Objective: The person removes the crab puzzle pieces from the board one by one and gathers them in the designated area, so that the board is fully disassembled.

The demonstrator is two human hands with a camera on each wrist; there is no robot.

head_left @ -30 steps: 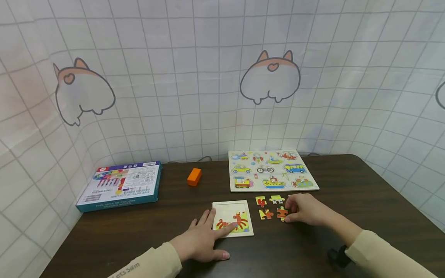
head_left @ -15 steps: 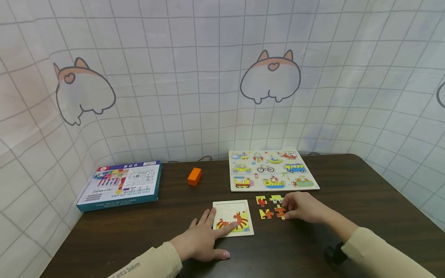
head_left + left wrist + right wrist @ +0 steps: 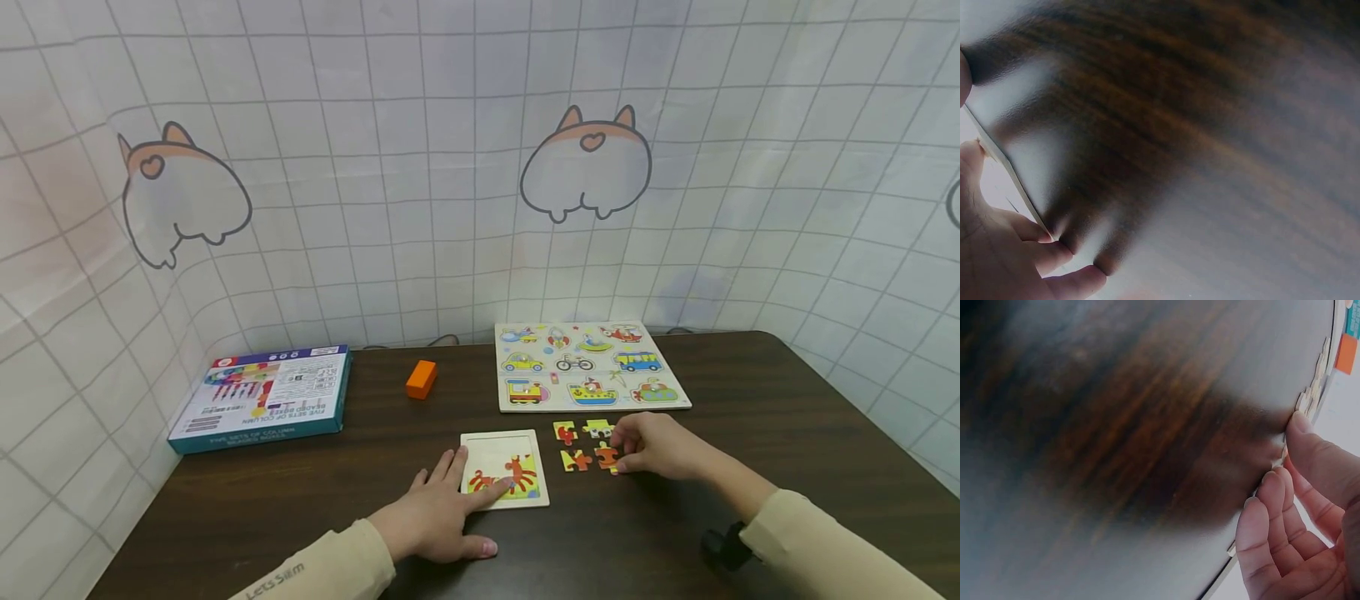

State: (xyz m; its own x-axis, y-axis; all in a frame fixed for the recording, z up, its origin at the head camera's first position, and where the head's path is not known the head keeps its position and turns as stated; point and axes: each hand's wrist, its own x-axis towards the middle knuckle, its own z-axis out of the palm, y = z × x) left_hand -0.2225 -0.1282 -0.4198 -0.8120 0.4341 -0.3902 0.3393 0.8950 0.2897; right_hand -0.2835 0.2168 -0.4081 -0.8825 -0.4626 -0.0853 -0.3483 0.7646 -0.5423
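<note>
My left hand [image 3: 435, 517] lies with fingers spread over the left and lower edge of a square wooden puzzle tray [image 3: 480, 447], index fingertip on its picture. Fitted pieces showing red animal legs [image 3: 521, 477] fill the tray's lower part; its upper part is bare wood. To the right, several loose jigsaw pieces lie in two rows, among them a yellow one with red [image 3: 565, 432]. My right hand [image 3: 660, 447] has its thumb and curled fingers at the right side of an orange-red puzzle piece [image 3: 604, 456]. In the right wrist view, the thumb [image 3: 1319, 450] meets the pieces' edge.
A larger vehicle puzzle board [image 3: 555, 379] lies behind the loose pieces. An orange block [image 3: 422, 379] stands left of it. At the far left is a flat boxed toy set [image 3: 262, 398]. A grid-patterned curtain [image 3: 420, 208] closes off the table's back and sides.
My right hand has shifted slightly left, and the orange-red puzzle piece has moved a little left and up toward the others. My left hand stays in place on the tray.
</note>
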